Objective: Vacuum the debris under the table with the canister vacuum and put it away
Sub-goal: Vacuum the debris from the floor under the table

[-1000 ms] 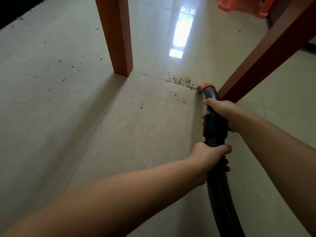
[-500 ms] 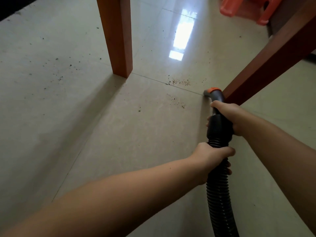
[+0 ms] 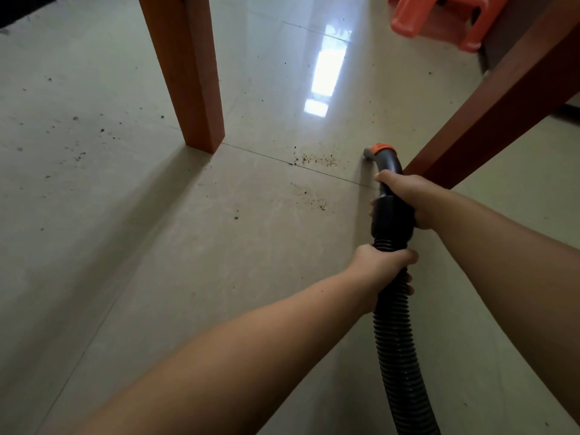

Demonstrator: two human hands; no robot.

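A black ribbed vacuum hose [image 3: 396, 346] runs up from the bottom edge to a curved black handle with an orange collar and grey nozzle tip [image 3: 378, 152] near the floor. My right hand [image 3: 405, 196] grips the handle just behind the bend. My left hand [image 3: 384, 265] grips the ribbed hose below it. Brown debris crumbs [image 3: 315, 160] lie along a tile joint just left of the nozzle, with a second small patch [image 3: 310, 200] nearer me. The canister is out of view.
An orange-brown table leg [image 3: 188, 73] stands at upper middle-left; a darker leg [image 3: 496, 102] slants right beside the nozzle. An orange plastic stool [image 3: 439, 20] sits at the top right. Dark specks [image 3: 78, 133] dot the beige tiles on the left.
The nozzle has pulled back to the right, off the crumb line, then edged slightly forward again. Fewer crumbs lie on the tile joint than a second ago. Both hands keep their grips.
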